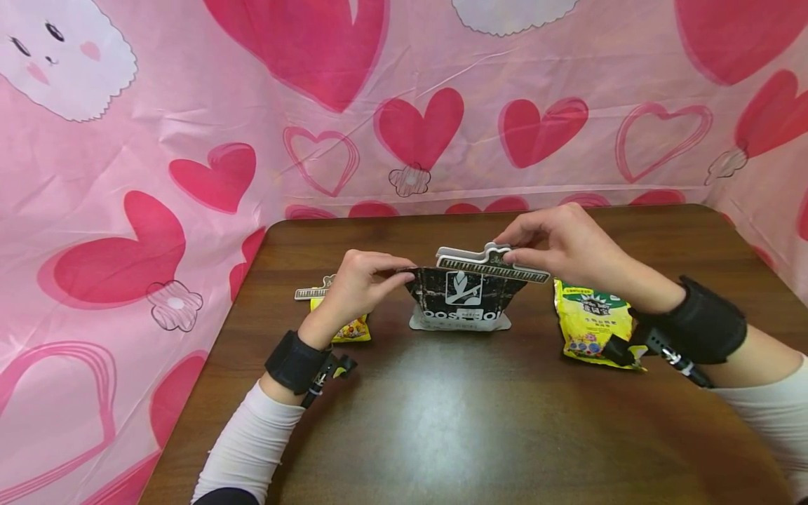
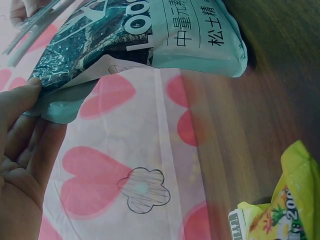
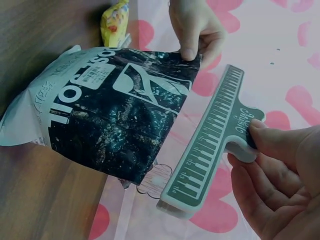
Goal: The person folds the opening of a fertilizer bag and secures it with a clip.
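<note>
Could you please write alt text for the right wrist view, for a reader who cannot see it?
The right hand pinches a piano-key bag clip beside the top of a dark soil bag standing on a wooden table, while the left hand holds the bag's upper corner.

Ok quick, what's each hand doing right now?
Left hand: closed, pinching the top corner of the dark bag.
Right hand: closed, pinching the handle of the piano-key clip, at the bag's top.

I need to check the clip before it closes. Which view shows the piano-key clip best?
The right wrist view: the piano-key clip fills the frame, held by the right hand beside the dark bag. The head view shows it small and edge-on; the left wrist view catches only a blurred corner.
</note>
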